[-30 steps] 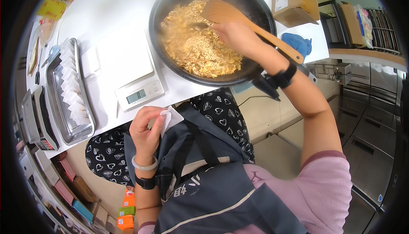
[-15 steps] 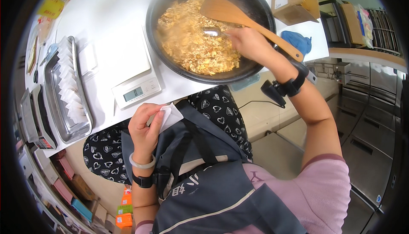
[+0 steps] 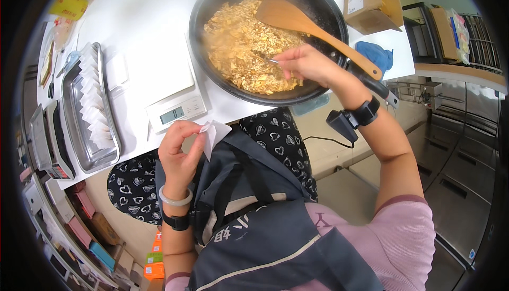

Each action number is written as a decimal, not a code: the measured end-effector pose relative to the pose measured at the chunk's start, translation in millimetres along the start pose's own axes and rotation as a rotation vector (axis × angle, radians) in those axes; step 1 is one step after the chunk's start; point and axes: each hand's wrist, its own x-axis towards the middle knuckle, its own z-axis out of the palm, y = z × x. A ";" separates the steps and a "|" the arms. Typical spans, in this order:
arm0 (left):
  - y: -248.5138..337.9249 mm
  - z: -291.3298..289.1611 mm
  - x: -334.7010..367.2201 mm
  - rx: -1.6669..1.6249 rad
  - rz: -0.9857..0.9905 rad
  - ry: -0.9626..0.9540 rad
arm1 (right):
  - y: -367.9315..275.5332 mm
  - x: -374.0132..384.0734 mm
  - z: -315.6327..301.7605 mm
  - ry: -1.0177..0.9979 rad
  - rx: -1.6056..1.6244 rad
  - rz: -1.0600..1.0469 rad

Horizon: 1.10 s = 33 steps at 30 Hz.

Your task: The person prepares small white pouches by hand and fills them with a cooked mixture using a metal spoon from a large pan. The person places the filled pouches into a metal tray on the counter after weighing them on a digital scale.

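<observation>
My right hand (image 3: 310, 65) is over the large dark pan (image 3: 336, 15), its fingers pinched on a small metal spoon (image 3: 273, 61). The spoon's bowl is down among the loose golden-brown flakes and shreds (image 3: 238, 42) in the pan, mostly hidden. Across the pan's far right rim lies a wooden spatula (image 3: 289, 15), resting untouched. Near the table's front edge, my left hand (image 3: 183, 145) pinches a small white paper bag (image 3: 213, 134) between thumb and fingertips. Just beyond that hand sits a white digital scale (image 3: 183, 111).
To the left, a metal tray (image 3: 114, 132) holds a row of several white pouches (image 3: 93, 95). A second scale (image 3: 50, 142) stands beside it. A cardboard box (image 3: 371, 2) and a blue cloth (image 3: 375, 58) lie right of the pan, near its handle (image 3: 379, 87).
My right hand has tilted the spoon, and its bowl has gone from showing bright to sinking into the flakes. The paper bag in my left hand now hangs more upright. The whole view shifted slightly.
</observation>
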 end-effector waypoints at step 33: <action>26.9 84.3 112.2 0.123 0.293 0.094 | -49.1 -80.6 -71.4 -0.071 0.159 -0.068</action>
